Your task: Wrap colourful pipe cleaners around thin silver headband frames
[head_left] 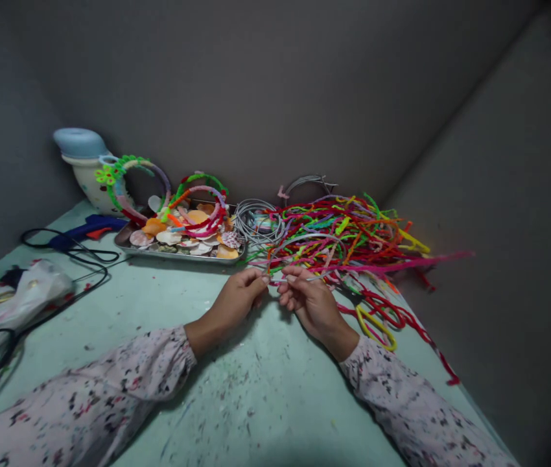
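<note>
My left hand point(240, 295) and my right hand point(304, 299) rest close together on the pale green table point(217, 389), fingertips almost meeting. Both pinch the same thin pink pipe cleaner point(377, 264), which runs off to the right. Just behind my hands lies a big tangled heap of coloured pipe cleaners point(338, 230). A coil of grey wire point(256, 220) sits at the heap's left edge.
A metal tray point(178, 254) holds seashells and several pipe-cleaner-wrapped hoops point(198, 201). A blue glue gun point(85, 230) with black cable lies at left, near a white plastic bag point(23, 295). A white-and-blue container point(83, 165) stands in the corner. Grey walls close in behind and right.
</note>
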`<control>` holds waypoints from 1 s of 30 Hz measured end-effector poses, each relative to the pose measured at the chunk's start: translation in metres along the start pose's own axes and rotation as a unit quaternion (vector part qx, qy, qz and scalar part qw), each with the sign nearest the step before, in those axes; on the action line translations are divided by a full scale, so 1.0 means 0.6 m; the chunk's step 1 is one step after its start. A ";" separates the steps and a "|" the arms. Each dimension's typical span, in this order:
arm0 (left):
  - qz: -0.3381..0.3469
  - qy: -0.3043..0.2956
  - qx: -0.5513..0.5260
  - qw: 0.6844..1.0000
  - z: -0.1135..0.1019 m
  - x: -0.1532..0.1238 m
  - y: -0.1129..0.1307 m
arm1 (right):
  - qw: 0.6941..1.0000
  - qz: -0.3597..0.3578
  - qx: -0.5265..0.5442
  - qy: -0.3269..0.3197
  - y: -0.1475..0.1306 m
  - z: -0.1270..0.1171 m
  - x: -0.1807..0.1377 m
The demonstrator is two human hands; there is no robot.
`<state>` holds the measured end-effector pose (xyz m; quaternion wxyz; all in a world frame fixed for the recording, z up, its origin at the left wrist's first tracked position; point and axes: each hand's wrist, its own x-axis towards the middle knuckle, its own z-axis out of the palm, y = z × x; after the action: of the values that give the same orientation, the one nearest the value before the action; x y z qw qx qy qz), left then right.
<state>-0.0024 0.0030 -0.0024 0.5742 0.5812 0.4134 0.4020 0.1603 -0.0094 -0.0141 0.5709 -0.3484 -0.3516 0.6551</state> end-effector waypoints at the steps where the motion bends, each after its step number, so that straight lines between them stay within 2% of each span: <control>1: 0.003 0.001 0.002 1.000 0.000 0.000 0.000 | 1.000 0.001 0.001 0.000 -0.001 0.001 0.000; 8: 0.009 0.014 0.001 1.000 0.004 -0.002 0.006 | 1.000 0.006 -0.002 -0.010 -0.004 0.001 -0.002; 16: -0.017 0.023 -0.083 0.996 -0.001 0.001 0.005 | 0.999 -0.024 -0.022 -0.026 0.000 -0.003 -0.004; 21: -0.015 0.034 -0.154 0.987 -0.004 0.005 0.011 | 0.998 0.021 -0.049 -0.040 0.000 -0.002 -0.005; 25: -0.011 0.052 -0.200 0.978 -0.009 0.009 0.017 | 0.988 0.052 -0.115 -0.086 0.005 0.000 -0.011; 30: -0.024 0.067 -0.219 0.973 -0.014 0.012 0.021 | 0.963 0.032 -0.245 -0.104 0.015 0.008 -0.027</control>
<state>-0.0075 0.0127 0.0103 0.6680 0.4027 0.3664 0.5073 0.1532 -0.0266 -0.0187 0.4072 -0.4184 -0.5473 0.5996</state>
